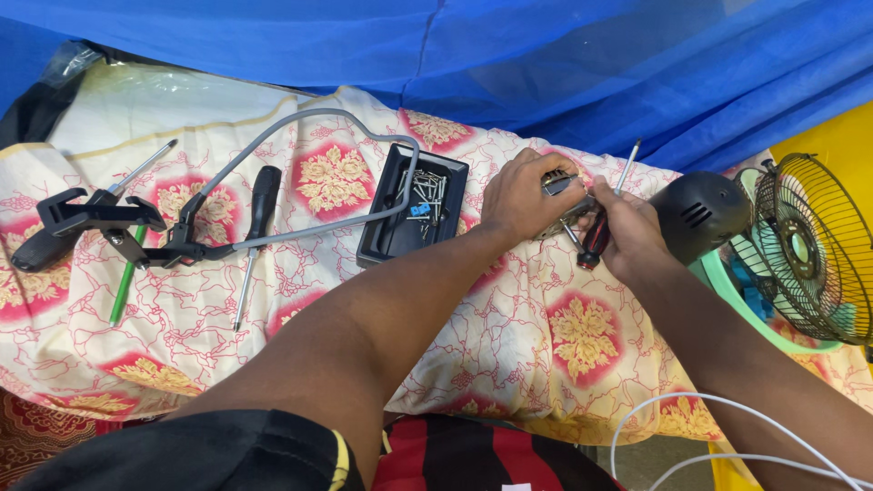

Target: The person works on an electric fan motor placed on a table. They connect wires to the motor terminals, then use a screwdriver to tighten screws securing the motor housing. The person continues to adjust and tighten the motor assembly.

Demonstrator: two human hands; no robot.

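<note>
— On the flowered cloth, right of centre: left hand curled over a small metal part, fingers clamped on it from above.

— And beside it?

— Right hand, fist closed around a screwdriver with a red and black handle, shaft pointing up and away, tip well clear of the fingers. Touching the left hand at the metal part (exact grip underneath hidden by the knuckles).

— Just behind the right hand?

— Black motor housing, rounded, vented on its side. Further right, a wire fan guard lying against a green plastic piece.

— Left of the hands?

— Black tray with a heap of screws inside, near the left wrist. Grey bent tube arching over the tray's edge, ending in a black clamp far left. Between them a black-handled screwdriver lying flat, a green-handled screwdriver beside the clamp.

— Bottom right?

— White cable looping under the right forearm
</note>
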